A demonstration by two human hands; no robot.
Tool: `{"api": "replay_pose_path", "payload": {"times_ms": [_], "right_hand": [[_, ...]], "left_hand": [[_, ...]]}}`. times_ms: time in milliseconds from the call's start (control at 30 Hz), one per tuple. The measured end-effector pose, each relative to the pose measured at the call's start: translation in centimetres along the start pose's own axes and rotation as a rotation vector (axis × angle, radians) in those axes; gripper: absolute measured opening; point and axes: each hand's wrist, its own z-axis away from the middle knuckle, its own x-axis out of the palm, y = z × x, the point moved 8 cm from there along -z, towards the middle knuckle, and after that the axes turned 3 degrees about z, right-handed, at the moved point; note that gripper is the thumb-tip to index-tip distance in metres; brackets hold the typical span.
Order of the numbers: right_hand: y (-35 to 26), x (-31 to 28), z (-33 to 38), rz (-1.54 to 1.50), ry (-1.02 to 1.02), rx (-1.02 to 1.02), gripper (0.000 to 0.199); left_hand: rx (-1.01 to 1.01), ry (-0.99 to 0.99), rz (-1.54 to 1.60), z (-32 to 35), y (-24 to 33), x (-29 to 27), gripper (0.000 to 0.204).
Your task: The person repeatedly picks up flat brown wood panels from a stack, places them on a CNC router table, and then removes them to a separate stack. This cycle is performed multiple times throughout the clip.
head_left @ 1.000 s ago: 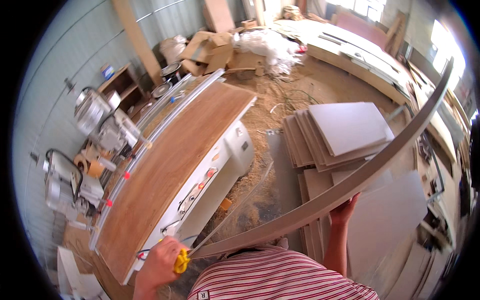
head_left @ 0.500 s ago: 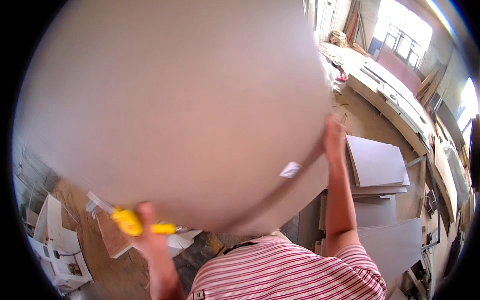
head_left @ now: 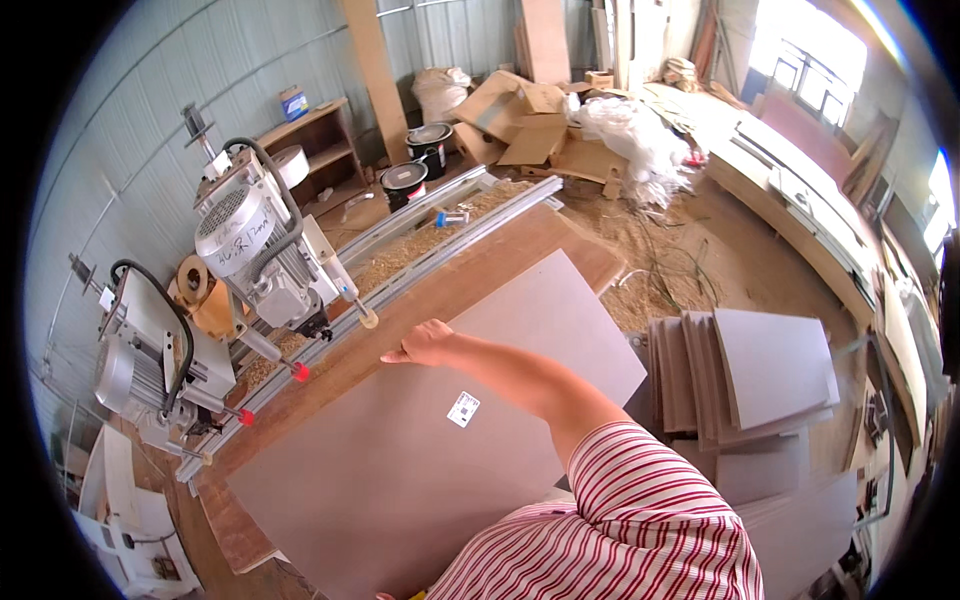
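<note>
A flat grey-brown panel (head_left: 360,470) lies aslant on the wooden worktop (head_left: 560,240), a white label (head_left: 463,409) on its upper face. My right arm reaches across it. At its far long edge my right hand (head_left: 425,343) is closed over the edge, thumb side toward the machine. Of my left hand only what seems a fingertip shows at the bottom edge, beside a sliver of something yellow; the rest is out of the picture. Beyond the panel stands a boring machine with two grey motors (head_left: 240,225) and red-tipped clamps (head_left: 300,372) over a metal rail.
Stacked grey panels (head_left: 770,370) stand to my right. Cardboard (head_left: 530,130), clear plastic wrap (head_left: 630,140) and black buckets (head_left: 404,180) lie beyond the bench. Sawdust and a cable (head_left: 680,275) cover the floor there. A long bench with boards (head_left: 790,230) runs along the right.
The panel, held up in front of me before, has come down onto the worktop. My right hand moved left to its far edge. My left hand, with its yellow tool, dropped almost out of view.
</note>
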Motion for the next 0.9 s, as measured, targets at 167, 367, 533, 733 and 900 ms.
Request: {"api": "replay_pose_path", "payload": {"times_ms": [167, 367, 533, 733, 900], "right_hand": [[2.0, 4.5, -6.2, -0.027, -0.054, -0.112, 0.080], [7.1, 6.1, -6.2, 0.130, 0.021, -0.128, 0.046], [2.4, 13.8, 7.7, 0.028, 0.094, -0.656, 0.066], [3.4, 15.2, 17.6, 0.494, -0.180, -0.418, 0.093], [6.3, 11.9, 14.6, 0.455, -0.249, -0.189, 0.098]], "left_hand": [[-0.140, 0.127, 0.309, 2.5, -4.1, 3.5, 0.069], [-0.284, 0.016, 0.588, 0.3, -5.2, 10.4, 0.046], [-0.348, 0.247, 0.566, -0.7, -6.8, 15.2, 0.028], [-0.415, 0.055, 0.528, -1.0, -7.8, 23.4, 0.021], [-0.311, -0.277, 0.748, -2.5, -6.8, 27.7, 0.015]]}}
